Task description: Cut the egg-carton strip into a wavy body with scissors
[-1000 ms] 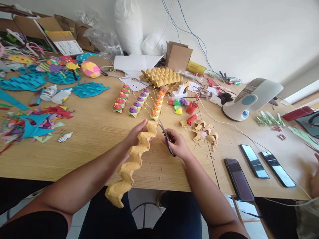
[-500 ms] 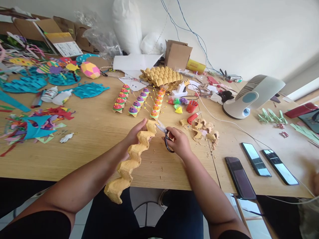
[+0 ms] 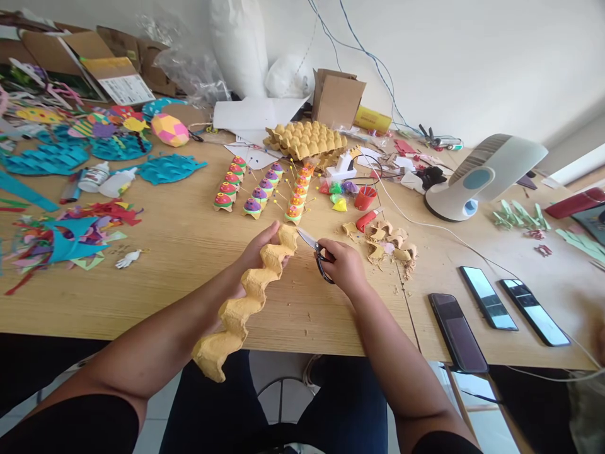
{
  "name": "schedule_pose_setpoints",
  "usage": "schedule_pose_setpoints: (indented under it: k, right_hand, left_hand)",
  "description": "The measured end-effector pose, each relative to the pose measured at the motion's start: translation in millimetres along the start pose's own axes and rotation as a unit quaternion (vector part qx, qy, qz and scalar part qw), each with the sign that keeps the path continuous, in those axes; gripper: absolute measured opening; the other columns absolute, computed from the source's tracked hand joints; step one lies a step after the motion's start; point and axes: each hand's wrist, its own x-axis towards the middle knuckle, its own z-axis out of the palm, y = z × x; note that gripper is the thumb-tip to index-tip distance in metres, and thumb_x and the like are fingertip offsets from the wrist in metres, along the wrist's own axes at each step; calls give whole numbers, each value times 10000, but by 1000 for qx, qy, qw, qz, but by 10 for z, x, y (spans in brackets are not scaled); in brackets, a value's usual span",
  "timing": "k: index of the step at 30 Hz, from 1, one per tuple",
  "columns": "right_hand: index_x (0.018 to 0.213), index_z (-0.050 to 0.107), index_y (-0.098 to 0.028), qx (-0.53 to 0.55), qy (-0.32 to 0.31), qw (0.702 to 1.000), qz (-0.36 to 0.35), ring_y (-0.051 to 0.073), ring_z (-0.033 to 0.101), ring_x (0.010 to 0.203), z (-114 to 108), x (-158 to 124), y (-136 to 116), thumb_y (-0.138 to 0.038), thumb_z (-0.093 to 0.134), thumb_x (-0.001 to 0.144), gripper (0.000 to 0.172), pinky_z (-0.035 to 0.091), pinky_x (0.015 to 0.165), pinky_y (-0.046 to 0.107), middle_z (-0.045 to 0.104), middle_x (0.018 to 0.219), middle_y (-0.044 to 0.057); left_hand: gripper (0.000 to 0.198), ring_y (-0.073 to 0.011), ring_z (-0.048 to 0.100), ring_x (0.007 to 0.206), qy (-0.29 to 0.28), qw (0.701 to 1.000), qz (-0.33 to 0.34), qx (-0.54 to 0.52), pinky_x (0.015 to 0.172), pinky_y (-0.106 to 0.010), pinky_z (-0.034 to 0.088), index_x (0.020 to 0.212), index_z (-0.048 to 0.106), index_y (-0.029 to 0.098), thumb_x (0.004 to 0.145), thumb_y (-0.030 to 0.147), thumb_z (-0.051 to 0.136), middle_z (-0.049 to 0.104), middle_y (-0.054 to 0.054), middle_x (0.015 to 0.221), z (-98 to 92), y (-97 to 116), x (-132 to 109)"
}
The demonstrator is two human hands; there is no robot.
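Note:
My left hand (image 3: 258, 253) is closed around the far end of a long yellow egg carton strip (image 3: 255, 290), whose scalloped length slants down toward my lap. The fingers behind the strip are mostly hidden. In my right hand (image 3: 344, 265) is a pair of scissors (image 3: 312, 244) with black handles, blades pointing left. The blade tips are at the strip's far right edge; I cannot tell whether they touch it. Beyond my hands stand three painted egg carton rows, one red (image 3: 229, 184), one purple (image 3: 261, 191) and one orange (image 3: 299, 194).
Carton scraps (image 3: 390, 243) and a red utility knife (image 3: 368, 219) lie to the right. Farther right are a white fan (image 3: 477, 183) and several phones (image 3: 458, 331). Yellow egg trays (image 3: 307, 139) sit at the back. Coloured paper scraps (image 3: 78, 243) and glue bottles (image 3: 116, 184) lie left.
The scissors and my right hand have shifted slightly right and up. The strip's near end has swung a little left. Both hands keep their hold.

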Motion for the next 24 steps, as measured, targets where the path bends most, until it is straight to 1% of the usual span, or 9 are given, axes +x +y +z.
schedule_pose_setpoints:
  k: [4,6,8,10,12,16,19,22,24]
  right_hand:
    - [1056,718,-239,47,16,997,58,149,545,649,2,6,-5,-373,645,905,215,346,609,261,651,731,-4]
    - [1026,707,-225,85,27,992,90,147,527,620,15,17,-2,-425,661,888,247,345,589,261,614,690,-14]
    - [1021,690,-217,114,24,988,101,147,516,609,30,27,-1,-466,684,865,294,350,577,262,587,678,-22]
    - [1061,665,-213,128,13,988,87,151,522,630,43,31,-5,-479,697,855,338,369,583,262,591,720,-16]
    - [1109,635,-211,132,10,989,59,159,540,672,51,29,-15,-470,694,864,362,396,606,266,606,779,-1]
    - [1113,617,-213,109,19,994,-2,178,568,758,54,21,-38,-422,698,882,323,433,679,284,627,844,22]
    - [1094,628,-220,91,11,995,-43,185,574,796,53,21,-44,-398,702,892,279,437,713,292,636,862,29]
    - [1083,643,-227,78,4,995,-54,186,575,790,51,27,-38,-404,697,907,256,430,709,294,635,855,29]
    - [1089,653,-229,65,4,997,-52,188,577,783,46,30,-32,-414,695,911,260,425,704,294,637,854,31]
  left_hand:
    - [427,-123,567,436,-1,999,11,48,387,-204,447,809,684,182,923,588,612,636,-36,591,-50,-22,25]
    - [421,-124,574,446,-9,997,35,69,390,-203,442,801,684,182,910,585,632,636,-33,597,-50,-57,23]
    - [419,-123,580,456,-30,994,62,84,395,-202,440,781,677,177,902,577,648,632,-29,603,-31,-98,9]
    - [413,-121,578,458,-51,992,75,92,401,-201,439,765,672,173,888,568,674,619,-22,596,-3,-135,-13]
    - [404,-119,578,457,-58,990,79,98,409,-202,444,779,682,169,872,562,698,620,-18,600,23,-158,-34]
    - [399,-129,584,452,-58,987,91,115,436,-227,476,879,722,165,890,561,675,643,-18,615,47,-167,-53]
    - [394,-133,597,469,-52,986,98,123,435,-221,463,888,735,164,907,549,655,658,-25,625,47,-160,-51]
    - [393,-140,635,540,-41,986,97,132,467,-209,479,892,741,175,901,559,659,679,-30,668,46,-153,-51]
    - [413,-139,631,551,-38,985,93,143,478,-208,487,897,741,182,886,587,665,672,-24,665,48,-152,-54]
